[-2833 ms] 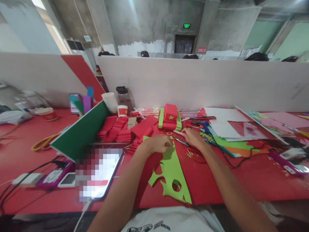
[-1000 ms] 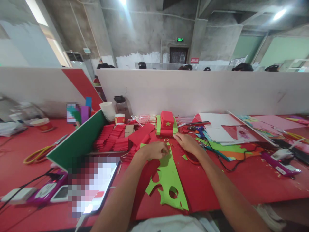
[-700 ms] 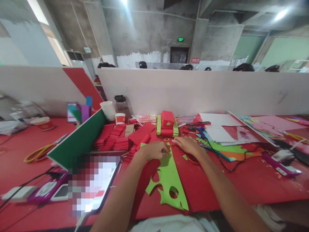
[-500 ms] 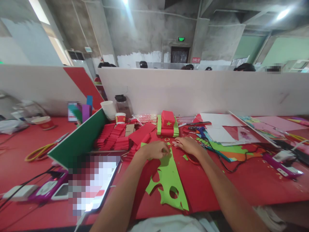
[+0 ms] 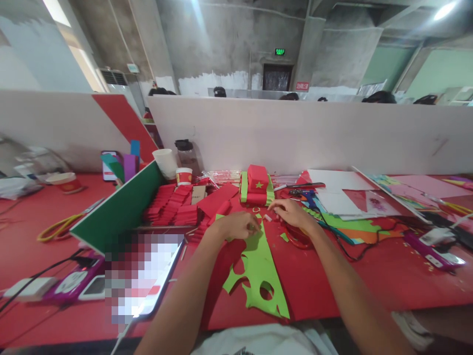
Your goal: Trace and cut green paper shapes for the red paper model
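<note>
My left hand (image 5: 236, 226) is closed in a loose fist on the top end of a lime-green foam sheet (image 5: 260, 273) with round holes cut in it, its fingertips pinching something small I cannot make out. My right hand (image 5: 292, 213) lies just to its right, fingers curled together, with a small pale scrap (image 5: 266, 217) at its fingertips. Red scissor handles (image 5: 295, 240) lie under its wrist. A red and green box with a yellow star (image 5: 257, 186) stands just beyond both hands.
Stacks of red folded pieces (image 5: 172, 206) lie beside a tilted green board (image 5: 118, 209). A tablet (image 5: 144, 276) sits near left, with yellow scissors (image 5: 55, 228) farther left. Paper cups (image 5: 166, 161), a blue glue gun (image 5: 307, 195), coloured paper sheets (image 5: 347, 192) and cables crowd the back and right.
My right hand has drawn back a little from the star box toward my left hand. The left hand has stayed on the green sheet. The view has shifted slightly.
</note>
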Available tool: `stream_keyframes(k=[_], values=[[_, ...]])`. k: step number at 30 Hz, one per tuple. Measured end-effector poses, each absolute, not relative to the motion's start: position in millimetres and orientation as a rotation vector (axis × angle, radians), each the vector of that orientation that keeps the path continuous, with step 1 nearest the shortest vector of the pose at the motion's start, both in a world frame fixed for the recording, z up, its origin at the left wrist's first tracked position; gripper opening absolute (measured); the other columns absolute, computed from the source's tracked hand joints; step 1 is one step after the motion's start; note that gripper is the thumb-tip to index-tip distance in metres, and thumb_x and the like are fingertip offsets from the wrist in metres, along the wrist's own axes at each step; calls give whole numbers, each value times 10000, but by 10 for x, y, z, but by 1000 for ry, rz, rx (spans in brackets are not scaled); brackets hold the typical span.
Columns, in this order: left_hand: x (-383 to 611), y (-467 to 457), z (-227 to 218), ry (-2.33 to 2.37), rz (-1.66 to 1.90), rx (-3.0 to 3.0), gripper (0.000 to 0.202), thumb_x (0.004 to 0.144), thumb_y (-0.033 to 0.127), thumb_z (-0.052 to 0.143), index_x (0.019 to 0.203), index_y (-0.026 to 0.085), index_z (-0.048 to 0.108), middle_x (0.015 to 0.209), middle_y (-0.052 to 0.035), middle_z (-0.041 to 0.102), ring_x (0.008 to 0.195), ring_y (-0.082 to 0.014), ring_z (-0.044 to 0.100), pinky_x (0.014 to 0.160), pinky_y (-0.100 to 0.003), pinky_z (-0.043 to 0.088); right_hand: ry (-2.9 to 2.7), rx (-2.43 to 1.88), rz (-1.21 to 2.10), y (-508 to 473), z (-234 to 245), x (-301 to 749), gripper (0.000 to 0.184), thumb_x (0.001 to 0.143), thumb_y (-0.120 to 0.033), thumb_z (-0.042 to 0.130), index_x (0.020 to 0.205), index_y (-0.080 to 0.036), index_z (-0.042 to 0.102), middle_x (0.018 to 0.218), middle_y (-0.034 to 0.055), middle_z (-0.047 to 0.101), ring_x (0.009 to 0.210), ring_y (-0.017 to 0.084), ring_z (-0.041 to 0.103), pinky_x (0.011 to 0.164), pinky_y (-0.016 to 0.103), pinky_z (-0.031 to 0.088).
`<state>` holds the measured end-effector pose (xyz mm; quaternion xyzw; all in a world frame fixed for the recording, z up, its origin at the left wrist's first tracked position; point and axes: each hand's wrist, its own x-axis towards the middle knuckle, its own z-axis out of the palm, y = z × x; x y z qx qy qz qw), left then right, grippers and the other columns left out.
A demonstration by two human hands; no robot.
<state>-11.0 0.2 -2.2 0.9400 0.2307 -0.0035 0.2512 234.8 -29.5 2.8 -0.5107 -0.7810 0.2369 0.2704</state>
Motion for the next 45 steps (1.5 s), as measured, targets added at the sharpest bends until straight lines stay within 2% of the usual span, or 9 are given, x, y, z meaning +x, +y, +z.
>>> stream_keyframes(k=[3, 6, 8, 11, 15, 20, 26, 39, 45], values=[[-99, -6, -7, 610, -36, 2561, 388, 852, 210, 490, 1180, 144, 687, 1291, -111, 652, 1042, -272, 630, 907, -370, 496, -2029, -1267, 976, -304, 1, 2337, 343, 947, -246, 434, 1168, -186, 691, 655, 18, 699, 740, 197, 705, 722, 290, 536], [-91, -14, 1, 598, -49, 2567, 387, 869, 226, 488, 1197, 152, 679, 1293, -103, 647, 1084, -265, 615, 940, -356, 476, -1976, -1129, 1239, -317, -15, 2335, 335, 932, -231, 440, 1142, -199, 699, 807, 42, 742, 884, 202, 709, 795, 306, 542], [-92, -16, -7, 590, -37, 2567, 383, 873, 236, 490, 1194, 151, 682, 1288, -100, 649, 1090, -267, 610, 950, -353, 466, -1953, -1075, 1328, -325, -20, 2337, 301, 907, -235, 493, 1124, -198, 699, 897, 54, 746, 852, 197, 707, 762, 306, 549], [-98, -12, -31, 597, -5, 2573, 400, 865, 227, 481, 1201, 147, 683, 1290, -98, 648, 1069, -277, 613, 939, -364, 471, -1953, -1025, 1376, -327, -29, 2343, 288, 880, -325, 610, 1111, -173, 688, 819, 52, 728, 752, 193, 690, 677, 299, 550], [-96, -7, -44, 606, -4, 2570, 412, 840, 217, 488, 1195, 140, 683, 1286, -113, 651, 1054, -276, 623, 911, -368, 497, -2047, -1100, 1240, -306, -39, 2342, 345, 872, -441, 644, 1029, -142, 718, 765, 53, 716, 700, 185, 664, 646, 275, 523], [-91, -19, -15, 582, -2, 2565, 396, 854, 232, 479, 1182, 145, 684, 1267, -113, 659, 1046, -267, 628, 907, -361, 501, -2157, -1187, 1018, -277, -70, 2305, 226, 831, -370, 679, 820, -156, 752, 871, 66, 749, 765, 194, 665, 671, 258, 501], [-92, -22, 4, 573, -44, 2565, 411, 855, 238, 468, 1197, 138, 673, 1324, -125, 619, 1087, -285, 612, 927, -376, 489, -2205, -1168, 945, -240, -150, 2267, 122, 775, -264, 679, 786, -186, 772, 877, 39, 762, 721, 172, 665, 635, 236, 488], [-94, -19, 11, 579, -70, 2552, 437, 851, 246, 478, 1238, 136, 649, 1353, -135, 599, 1134, -308, 584, 980, -418, 459, -2217, -1172, 947, -239, -140, 2270, 152, 779, -263, 661, 790, -185, 791, 897, 40, 771, 715, 169, 667, 637, 232, 485], [-80, -39, 36, 584, -52, 2559, 428, 828, 192, 464, 1193, 123, 675, 1300, -132, 631, 1088, -281, 613, 938, -366, 477, -2202, -1161, 988, -237, -148, 2277, 148, 783, -261, 653, 785, -187, 781, 874, 42, 771, 716, 173, 669, 632, 233, 489]])
